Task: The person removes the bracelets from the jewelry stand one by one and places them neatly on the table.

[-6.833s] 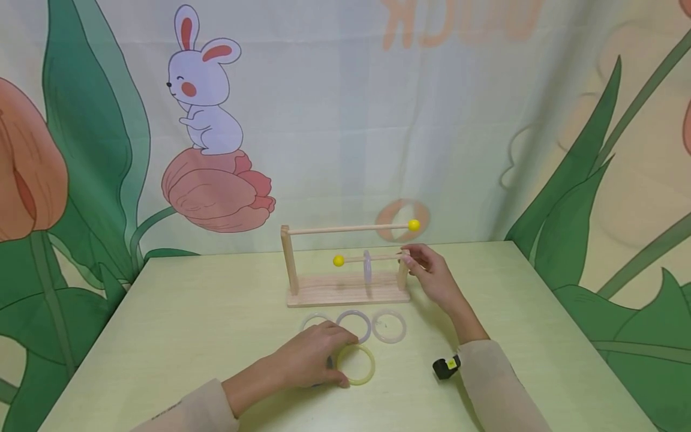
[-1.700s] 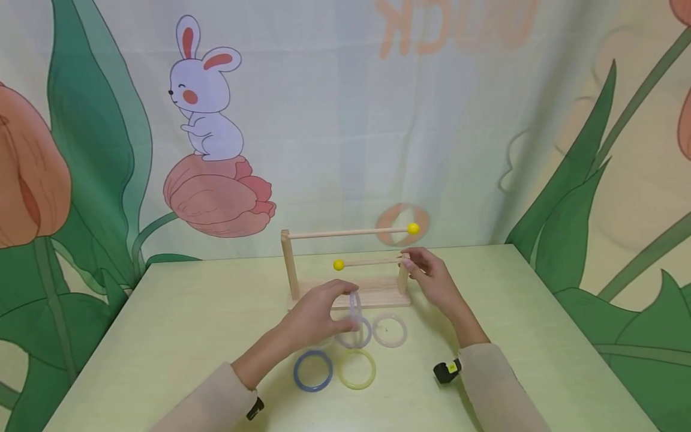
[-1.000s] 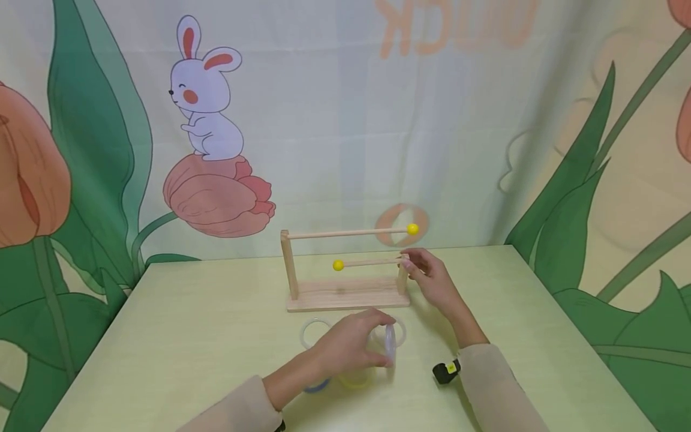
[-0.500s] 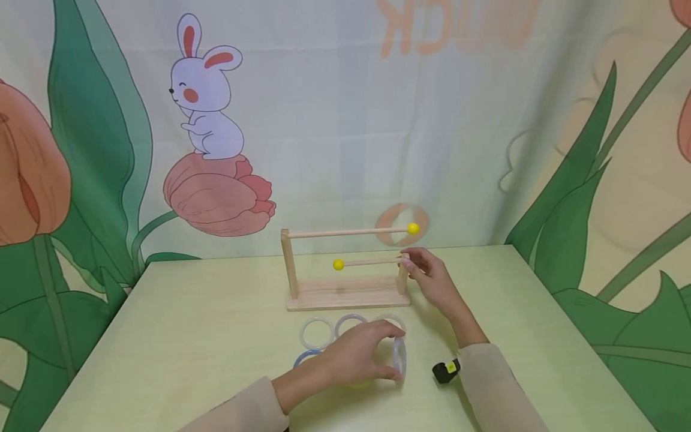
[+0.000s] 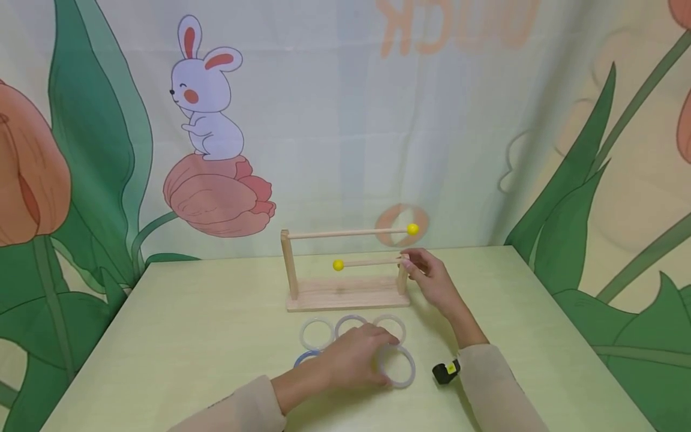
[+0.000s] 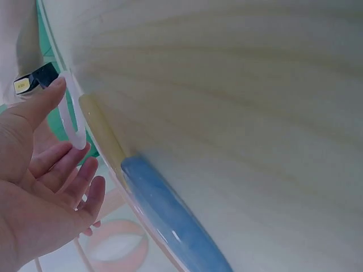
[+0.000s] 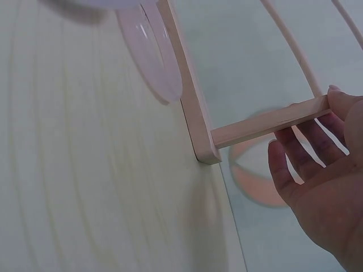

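Observation:
In the head view my left hand has thumb and fingertips at the left edge of a pale translucent ring, which lies nearly flat at the front row's right end. The left wrist view shows that ring between thumb and fingers. Behind are a clear ring, a lavender ring and a pinkish ring. My left arm partly covers a blue ring; a yellow ring shows only in the left wrist view. My right hand grips the short post of a wooden stand.
The stand's upper rod and lower rod carry no rings, and each ends in a yellow ball. A black wrist device sits by the right sleeve. A printed curtain hangs behind the table.
The pale ring that hung on the lower rod is off it. My left hand has brought it down to the front right and tilted it from upright to nearly flat. My right hand stays on the post.

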Tool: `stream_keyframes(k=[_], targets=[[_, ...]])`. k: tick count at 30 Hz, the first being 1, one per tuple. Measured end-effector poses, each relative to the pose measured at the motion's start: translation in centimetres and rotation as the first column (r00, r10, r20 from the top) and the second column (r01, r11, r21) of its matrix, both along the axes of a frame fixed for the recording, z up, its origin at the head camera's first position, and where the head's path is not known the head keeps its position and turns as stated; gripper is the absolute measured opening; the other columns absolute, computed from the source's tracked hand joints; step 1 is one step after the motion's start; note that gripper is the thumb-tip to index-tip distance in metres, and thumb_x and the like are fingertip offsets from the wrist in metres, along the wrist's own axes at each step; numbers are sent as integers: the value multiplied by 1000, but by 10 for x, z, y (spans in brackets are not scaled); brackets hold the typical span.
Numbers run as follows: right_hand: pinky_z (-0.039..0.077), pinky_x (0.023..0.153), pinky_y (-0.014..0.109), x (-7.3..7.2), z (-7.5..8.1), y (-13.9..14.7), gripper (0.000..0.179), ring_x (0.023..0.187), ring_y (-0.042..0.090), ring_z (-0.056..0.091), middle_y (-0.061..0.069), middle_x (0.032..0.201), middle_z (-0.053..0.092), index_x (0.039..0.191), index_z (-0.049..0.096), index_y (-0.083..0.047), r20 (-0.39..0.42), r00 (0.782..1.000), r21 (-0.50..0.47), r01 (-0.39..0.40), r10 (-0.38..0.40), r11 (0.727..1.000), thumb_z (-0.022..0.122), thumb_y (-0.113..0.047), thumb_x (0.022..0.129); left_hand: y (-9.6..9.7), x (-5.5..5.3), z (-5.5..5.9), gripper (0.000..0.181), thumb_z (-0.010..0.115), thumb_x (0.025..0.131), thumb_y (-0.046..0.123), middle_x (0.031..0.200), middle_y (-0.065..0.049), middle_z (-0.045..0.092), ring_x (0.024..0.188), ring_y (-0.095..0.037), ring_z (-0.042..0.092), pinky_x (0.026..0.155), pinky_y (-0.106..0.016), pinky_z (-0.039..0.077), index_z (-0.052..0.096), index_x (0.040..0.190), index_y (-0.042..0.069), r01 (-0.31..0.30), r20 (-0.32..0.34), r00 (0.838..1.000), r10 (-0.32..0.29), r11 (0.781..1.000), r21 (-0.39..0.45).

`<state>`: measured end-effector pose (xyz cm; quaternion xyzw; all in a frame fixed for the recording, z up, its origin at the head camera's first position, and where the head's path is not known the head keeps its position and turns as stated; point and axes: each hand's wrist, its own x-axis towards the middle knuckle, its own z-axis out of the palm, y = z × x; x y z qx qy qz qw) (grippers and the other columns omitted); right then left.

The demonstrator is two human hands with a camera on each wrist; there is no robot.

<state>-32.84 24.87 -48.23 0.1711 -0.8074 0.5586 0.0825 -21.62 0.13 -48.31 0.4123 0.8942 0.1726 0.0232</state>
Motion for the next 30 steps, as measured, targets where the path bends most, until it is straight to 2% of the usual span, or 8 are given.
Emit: stream_keyframes(k=[5,12,13,19,22,30], targets=[[59,95,37,-1,-1,-1,39,126,34,63,15,134,67,141,60,-4,-7,1000,0,1,-1,1000,59,-29,111,0,0,-1,69,93,80,44,137,7,67,128,-14,59,106,-33,52,67,139,18,11,-20,1000,-11,1000,-15],[60,94,36,-6,-5,-1,40,123,37,64,18,130,69,140,60,-1,-13,1000,-20,1,-2,1000,60,-28,110,-1,-3,-7,68,93,81,45,135,8,67,126,-12,60,104,-31,52,67,138,19,24,-41,999,-25,999,-21],[60,94,37,-4,-1,-2,39,123,39,64,19,130,68,140,60,0,-5,1000,-24,-1,1,1000,60,-25,110,-1,-4,-8,69,93,80,45,135,8,67,125,-12,60,104,-30,52,67,138,19,28,-44,999,-29,999,-24],[59,94,34,-4,1,-5,40,125,34,64,16,132,68,142,60,-2,6,1000,-8,-5,5,1000,59,-29,111,-3,-5,-7,68,93,81,45,136,9,66,127,-11,59,105,-30,51,67,139,20,33,-43,998,-34,999,-33],[59,93,32,-7,-4,-5,41,124,33,64,14,132,68,141,60,-3,-5,1000,-6,-5,5,1000,60,-30,110,-4,-4,-6,68,93,81,43,136,9,66,128,-11,59,106,-30,51,67,139,19,33,-36,999,-34,999,-33],[58,98,54,-3,-1,-1,38,124,39,63,22,133,67,143,58,0,-20,1000,-5,1,-1,1000,58,-23,111,-1,-4,-2,69,92,82,43,138,8,65,128,-11,59,106,-30,51,65,141,19,40,-22,999,-41,998,-44]])
